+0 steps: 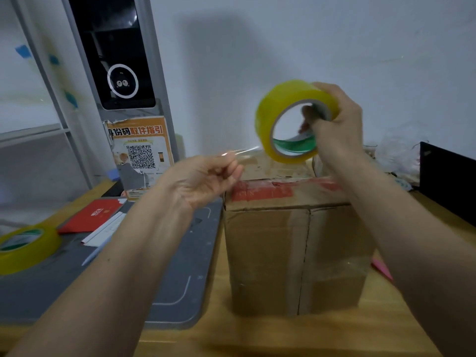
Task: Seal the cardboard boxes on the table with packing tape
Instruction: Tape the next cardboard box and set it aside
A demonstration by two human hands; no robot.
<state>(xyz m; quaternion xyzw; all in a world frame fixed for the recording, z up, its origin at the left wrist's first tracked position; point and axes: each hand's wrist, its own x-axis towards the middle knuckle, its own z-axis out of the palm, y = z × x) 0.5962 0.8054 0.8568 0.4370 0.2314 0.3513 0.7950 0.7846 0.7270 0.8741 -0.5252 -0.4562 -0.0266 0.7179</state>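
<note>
The right hand [337, 124] holds the yellow tape roll [293, 119] above the box [296, 248] in the middle. The left hand [203, 180] pinches the loose tape end [242, 152]. Next, I think, stick that end down on the box top.

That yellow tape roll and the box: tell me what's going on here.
A person is getting ready to tape a cardboard box standing on the wooden table. The right hand holds a yellow tape roll above the box top, fingers through its core. The left hand pinches the free end of the clear strip and holds it out from the roll. The strip is not yet stuck to the box. A second tape roll lies on the grey mat at far left.
</note>
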